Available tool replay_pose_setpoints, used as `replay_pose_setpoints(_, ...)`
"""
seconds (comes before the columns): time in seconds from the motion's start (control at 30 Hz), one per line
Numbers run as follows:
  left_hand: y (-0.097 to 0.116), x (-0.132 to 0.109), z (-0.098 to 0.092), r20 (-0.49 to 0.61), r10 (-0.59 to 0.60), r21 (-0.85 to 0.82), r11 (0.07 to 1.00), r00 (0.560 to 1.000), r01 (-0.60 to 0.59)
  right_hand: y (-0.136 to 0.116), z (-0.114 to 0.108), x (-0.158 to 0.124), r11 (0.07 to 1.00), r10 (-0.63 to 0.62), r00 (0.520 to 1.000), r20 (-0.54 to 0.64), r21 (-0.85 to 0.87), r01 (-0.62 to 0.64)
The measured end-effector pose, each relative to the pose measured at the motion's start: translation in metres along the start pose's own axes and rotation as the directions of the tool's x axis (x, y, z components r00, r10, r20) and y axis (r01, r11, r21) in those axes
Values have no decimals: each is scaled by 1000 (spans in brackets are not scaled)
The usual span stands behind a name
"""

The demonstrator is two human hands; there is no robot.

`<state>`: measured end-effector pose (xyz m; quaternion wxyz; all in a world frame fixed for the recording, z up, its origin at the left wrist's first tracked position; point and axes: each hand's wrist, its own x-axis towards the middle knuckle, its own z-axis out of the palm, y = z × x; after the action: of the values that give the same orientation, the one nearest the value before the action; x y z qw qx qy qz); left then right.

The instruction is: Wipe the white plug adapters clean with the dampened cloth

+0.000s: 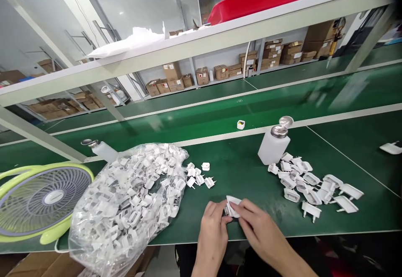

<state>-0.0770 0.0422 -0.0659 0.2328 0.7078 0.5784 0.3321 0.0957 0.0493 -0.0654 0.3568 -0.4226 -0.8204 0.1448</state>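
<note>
Above the bench's front edge, my left hand (213, 224) is closed, its thumb and fingertips pinching a small white plug piece (226, 210), mostly hidden by the fingers. My right hand (259, 222) is closed on a white wipe (233, 205), a folded cloth or paper, pressed against that piece. Left of my hands, a clear plastic bag (91, 243) bulges with many white plug housings. Several loose housings (199, 179) lie beside its opening. To the right is a scattered pile of white plug pieces (310, 185), some with pins showing.
A white pump bottle (273, 147) with its metal lid up stands behind the right pile. Another pump bottle (105, 151) leans behind the bag. A green fan (47, 199) sits at far left. One white housing (240, 124) rests on the green conveyor belt (201, 122); a shelf beam (188, 48) crosses above.
</note>
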Motion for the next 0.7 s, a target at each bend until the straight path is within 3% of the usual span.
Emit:
replay_pose_setpoints(0.1, -3, -1, 3, -45, 56, 19, 998, 997, -55, -4, 20, -19, 998, -67, 998, -13, -19, 67)
replay_pose_setpoints(0.23, -6, 0, 5, -55, 102, 25, 995, 993, -101, 2, 22, -16, 995, -93, 996, -20, -33, 92)
replay_pose_setpoints(0.37, -7, -1, 7, -63, 94, 21, 995, 994, -93, 6, 22, -4, 999, -24, 999, -26, -33, 24)
replay_pose_setpoints(0.53, -6, -3, 7, -53, 36, -6, 999, 998, -37, -1, 29, -20, 997, -40, 998, -45, 59, 43)
replay_pose_setpoints(0.7, 0, 1, -12, 40, -9, -145, 989, 999, 15, -5, 17, -11, 932, 226, 973, 46, 282, -230)
